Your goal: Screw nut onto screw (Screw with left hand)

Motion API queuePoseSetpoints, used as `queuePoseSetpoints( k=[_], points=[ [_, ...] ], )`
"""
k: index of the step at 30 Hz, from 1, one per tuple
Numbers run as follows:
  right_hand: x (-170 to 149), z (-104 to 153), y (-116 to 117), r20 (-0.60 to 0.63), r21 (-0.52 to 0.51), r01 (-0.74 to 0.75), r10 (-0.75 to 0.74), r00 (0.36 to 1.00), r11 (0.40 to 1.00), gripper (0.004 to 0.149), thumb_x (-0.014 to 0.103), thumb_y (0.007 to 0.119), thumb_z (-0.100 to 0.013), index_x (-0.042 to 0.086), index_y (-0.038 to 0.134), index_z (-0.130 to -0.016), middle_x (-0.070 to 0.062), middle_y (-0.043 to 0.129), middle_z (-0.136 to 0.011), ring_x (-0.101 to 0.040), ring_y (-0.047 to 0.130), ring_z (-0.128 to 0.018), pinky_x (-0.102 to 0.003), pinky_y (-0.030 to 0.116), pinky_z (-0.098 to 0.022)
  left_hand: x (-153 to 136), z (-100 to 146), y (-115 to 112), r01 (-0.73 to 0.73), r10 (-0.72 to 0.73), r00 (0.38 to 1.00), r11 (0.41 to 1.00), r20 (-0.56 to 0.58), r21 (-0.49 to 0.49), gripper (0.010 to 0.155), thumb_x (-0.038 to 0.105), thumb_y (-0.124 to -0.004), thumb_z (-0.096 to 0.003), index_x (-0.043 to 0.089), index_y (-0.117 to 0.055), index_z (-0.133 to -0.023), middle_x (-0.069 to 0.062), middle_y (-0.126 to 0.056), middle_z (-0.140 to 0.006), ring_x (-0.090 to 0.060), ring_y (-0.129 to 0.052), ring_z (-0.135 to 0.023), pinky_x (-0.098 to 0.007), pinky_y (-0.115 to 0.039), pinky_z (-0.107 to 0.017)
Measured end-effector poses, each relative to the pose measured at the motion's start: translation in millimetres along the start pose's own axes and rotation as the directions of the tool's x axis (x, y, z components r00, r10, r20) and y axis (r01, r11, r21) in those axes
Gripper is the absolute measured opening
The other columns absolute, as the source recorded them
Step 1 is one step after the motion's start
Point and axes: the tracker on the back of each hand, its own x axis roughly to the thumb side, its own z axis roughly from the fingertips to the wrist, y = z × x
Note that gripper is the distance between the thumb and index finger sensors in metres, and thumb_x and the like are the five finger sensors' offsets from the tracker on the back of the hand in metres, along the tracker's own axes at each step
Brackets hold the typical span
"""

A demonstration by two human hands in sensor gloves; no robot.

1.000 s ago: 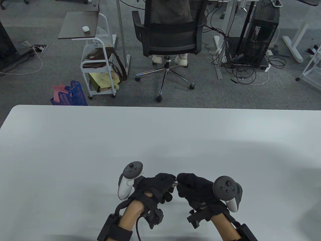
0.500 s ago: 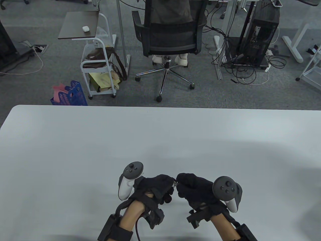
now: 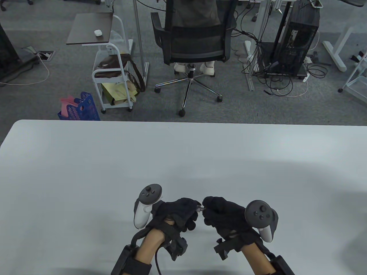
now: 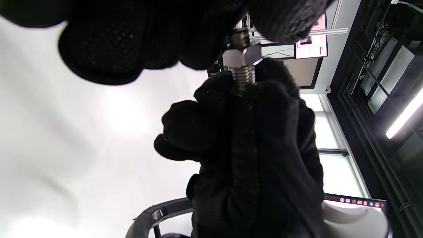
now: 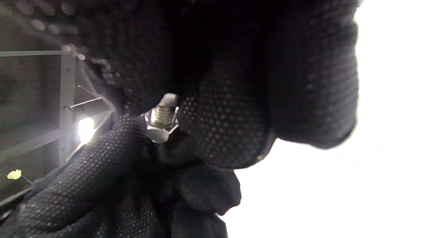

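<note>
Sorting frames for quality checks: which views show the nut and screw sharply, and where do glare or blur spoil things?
Left wrist view: nut and screw threads crisp, window glare behind. Right wrist view: nearest glove blurred, tabletop blown out white. Table view: evenly lit, parts tiny.

Your work surface is a white table [image 3: 114, 160] with rounded far corners; soft shadows fall across its right side and along its near edge.

Both gloved hands hover near the table's near edge, left hand [image 3: 179, 213] and right hand [image 3: 225, 214] fingertip to fingertip, fingers curled.
</note>
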Motion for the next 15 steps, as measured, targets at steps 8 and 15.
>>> queuePoseSetpoints(
  k=[8,15],
  points=[
    [1.3,0.3,0.0,0.013,0.011,0.003,-0.003,1.0,1.0,0.045,0.03,0.096,-0.032,0.016,0.088,-0.074,-0.009,0.103,-0.063,-0.023,0.116,-0.033,-0.038,0.103,-0.025,-1.3,-0.5,-2.4,-0.062,0.062,0.998,0.996,0.003,-0.068,0.065,0.042,-0.068,-0.0466,0.003,-0.062,-0.098,-0.028,-0.076,-0.085,-0.045,-0.089,-0.055,-0.056,-0.072,-0.041],
    [-0.4,0.0,4.2,-0.001,0.038,0.001,-0.001,1.0,0.999,0.046,0.032,0.096,-0.032,0.016,0.088,-0.075,-0.009,0.103,-0.063,-0.023,0.116,-0.034,-0.038,0.103,-0.025,0.6,-0.4,-2.2,0.016,-0.016,1.0,1.0,-0.019,-0.018,0.054,0.039,-0.072,-0.0449,0.001,-0.079,-0.083,-0.029,-0.087,-0.072,-0.045,-0.093,-0.045,-0.057,-0.074,-0.034]
  ],
)
